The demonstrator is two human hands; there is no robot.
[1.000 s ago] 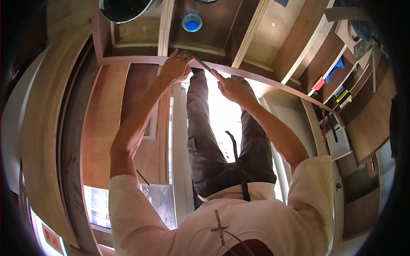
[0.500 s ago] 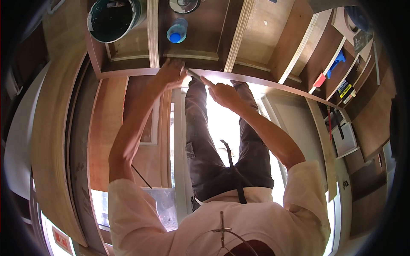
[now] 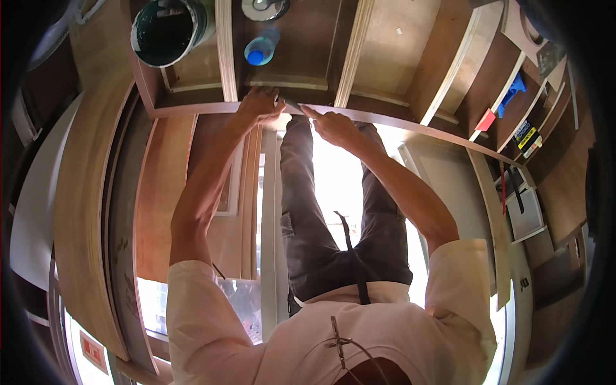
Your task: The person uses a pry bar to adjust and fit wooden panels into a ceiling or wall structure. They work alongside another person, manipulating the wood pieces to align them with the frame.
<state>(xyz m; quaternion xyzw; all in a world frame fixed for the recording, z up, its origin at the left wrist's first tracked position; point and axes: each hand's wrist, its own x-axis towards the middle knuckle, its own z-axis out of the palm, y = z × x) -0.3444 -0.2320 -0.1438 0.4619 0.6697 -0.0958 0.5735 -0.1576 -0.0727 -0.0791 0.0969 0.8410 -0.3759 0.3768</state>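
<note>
Both hands are at the front edge of a wooden open-compartment frame [image 3: 385, 120]. My left hand [image 3: 260, 104] has its fingers curled at one end of a thin grey bar-like tool [image 3: 292, 104]. My right hand [image 3: 330, 126] grips the tool's other end, index finger stretched along it. The tool lies slanted on or just over that edge; whether it touches is unclear. Just beyond, a clear bottle with a blue cap [image 3: 255, 56] sits in the middle compartment, near a round metal object [image 3: 264, 9].
A dark green bucket [image 3: 160, 32] is at upper left. On the right dividers are a blue object [image 3: 511, 93], a red block [image 3: 485, 119] and a black-yellow package [image 3: 527, 136]. My legs [image 3: 298, 192] extend beneath the frame. Wooden panels [image 3: 83, 224] stand at left.
The compartments sit lower in the picture, showing more of the bucket and round metal object. Both hands stay on the tool, drawn slightly closer together, with my left hand shifted slightly.
</note>
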